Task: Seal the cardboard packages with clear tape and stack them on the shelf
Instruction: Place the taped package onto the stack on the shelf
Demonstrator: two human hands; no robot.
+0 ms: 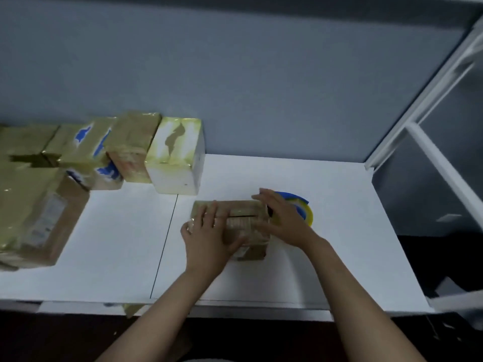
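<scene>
A small cardboard package point(241, 214) is seen lying on the white counter point(332, 259), right of a thin dark seam in the surface and well back from the front edge. Glossy tape is visible across its top, and a dark slit shows along the middle of the top.

The left hand point(206, 232) is laid flat on the left part of the package. Its fingers point(209, 212) are stretched out across the top, and the thumb is spread along the near side. Nothing is gripped by it.

The right hand point(285, 222) is placed over the right end of the package. Its fingers are held nearly straight and point toward the wall point(235, 87), and nothing is seen clasped in them. The hand is slightly blurred.

A blue and yellow tape roll point(305, 209) is partly hidden just behind the right hand, beside the package's right end. Whether the hand touches it cannot be told.

At the left, taped packages are gathered against the wall: a white box point(177, 159) nearest the middle, brown boxes with blue patches point(86, 150) beside it, and a large brown box point(41, 215) nearer the front. A white frame point(424, 159) is seen at the right.
</scene>
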